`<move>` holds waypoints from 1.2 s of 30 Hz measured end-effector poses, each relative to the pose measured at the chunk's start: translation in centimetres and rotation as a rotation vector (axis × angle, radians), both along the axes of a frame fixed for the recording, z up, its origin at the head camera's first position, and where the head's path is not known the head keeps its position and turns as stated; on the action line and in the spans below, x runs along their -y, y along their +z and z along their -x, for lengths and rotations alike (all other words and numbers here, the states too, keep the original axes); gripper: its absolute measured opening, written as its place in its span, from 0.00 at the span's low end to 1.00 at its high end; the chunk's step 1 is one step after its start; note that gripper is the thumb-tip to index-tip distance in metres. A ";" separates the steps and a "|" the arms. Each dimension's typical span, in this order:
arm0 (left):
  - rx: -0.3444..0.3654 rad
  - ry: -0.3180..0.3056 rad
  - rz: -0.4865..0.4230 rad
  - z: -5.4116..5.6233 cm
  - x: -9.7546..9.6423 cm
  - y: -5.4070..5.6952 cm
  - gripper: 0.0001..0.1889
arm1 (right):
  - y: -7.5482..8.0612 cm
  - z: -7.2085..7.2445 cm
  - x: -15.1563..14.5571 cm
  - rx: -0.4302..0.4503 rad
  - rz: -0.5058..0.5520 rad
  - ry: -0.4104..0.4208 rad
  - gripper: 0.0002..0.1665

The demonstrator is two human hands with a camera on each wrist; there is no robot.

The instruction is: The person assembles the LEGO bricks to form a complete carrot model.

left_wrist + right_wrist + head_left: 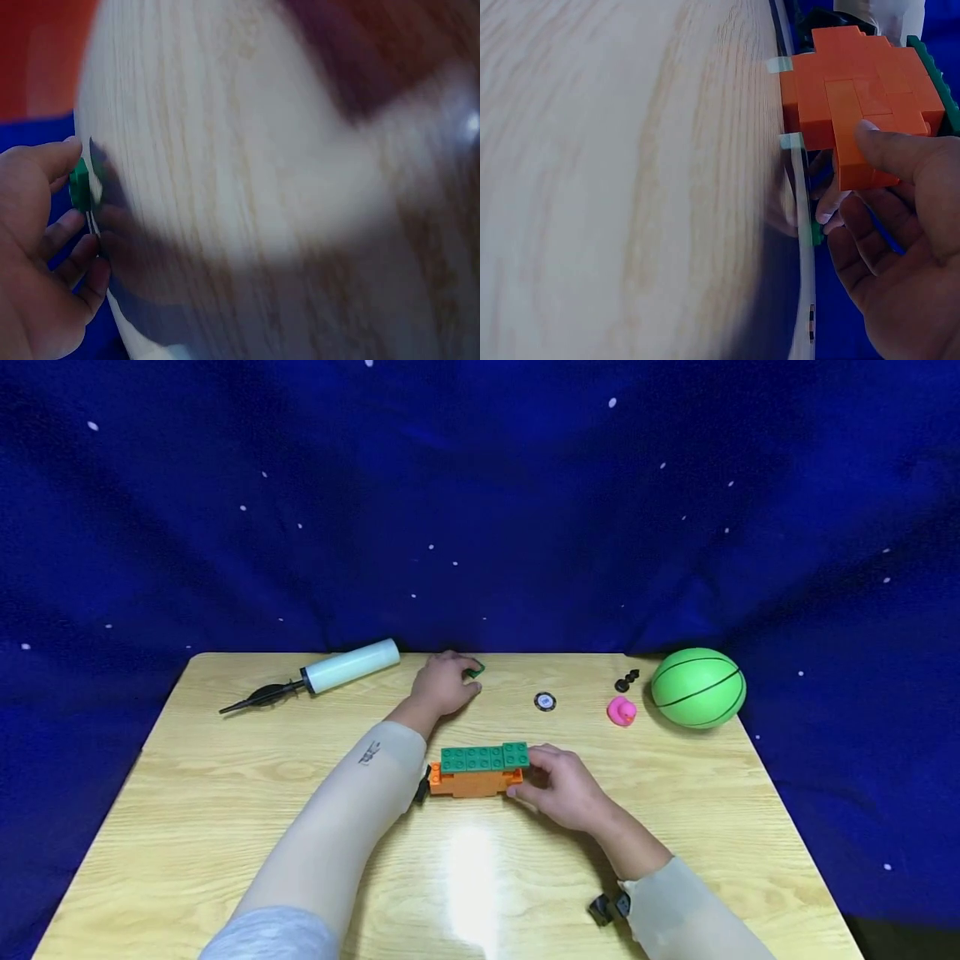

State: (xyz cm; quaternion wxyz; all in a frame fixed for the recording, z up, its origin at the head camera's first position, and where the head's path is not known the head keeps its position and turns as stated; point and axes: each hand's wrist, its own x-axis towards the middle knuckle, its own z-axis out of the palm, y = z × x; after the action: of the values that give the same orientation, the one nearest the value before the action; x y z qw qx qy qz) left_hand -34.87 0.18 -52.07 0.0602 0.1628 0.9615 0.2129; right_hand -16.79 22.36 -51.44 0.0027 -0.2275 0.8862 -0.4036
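Observation:
My left hand (444, 683) reaches to the far edge of the table, its thumb and fingertips around a small green toy brick (476, 670). In the left wrist view that green brick (79, 184) sits between the digits, low against the tabletop. A build of toy bricks (480, 785), orange below with a green row (472, 759) on top, stands mid-table. My right hand (573, 792) grips its right end. The right wrist view has the thumb (900, 150) flat on the orange face; the other fingers are partly hidden behind and below.
A pale blue hand pump (352, 666) lies at the back left. Toward the back right are a poker chip (545, 701), a pink rubber duck (622, 711), a small black piece (624, 683) and a green ball (698, 687). A blue curtain (480, 510) hangs behind the table (225, 827).

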 end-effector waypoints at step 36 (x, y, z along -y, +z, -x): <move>0.008 0.051 -0.348 -2.7 5.0 0.8 0.12 | -0.2 0.0 0.0 -0.022 0.000 0.011 0.11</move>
State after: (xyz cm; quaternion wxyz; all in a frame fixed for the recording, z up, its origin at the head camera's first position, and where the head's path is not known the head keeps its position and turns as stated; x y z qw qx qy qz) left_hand -32.20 -4.78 -51.31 0.0298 0.1455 0.9137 0.3783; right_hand -16.81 22.37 -51.62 -0.0048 -0.2368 0.8849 -0.4011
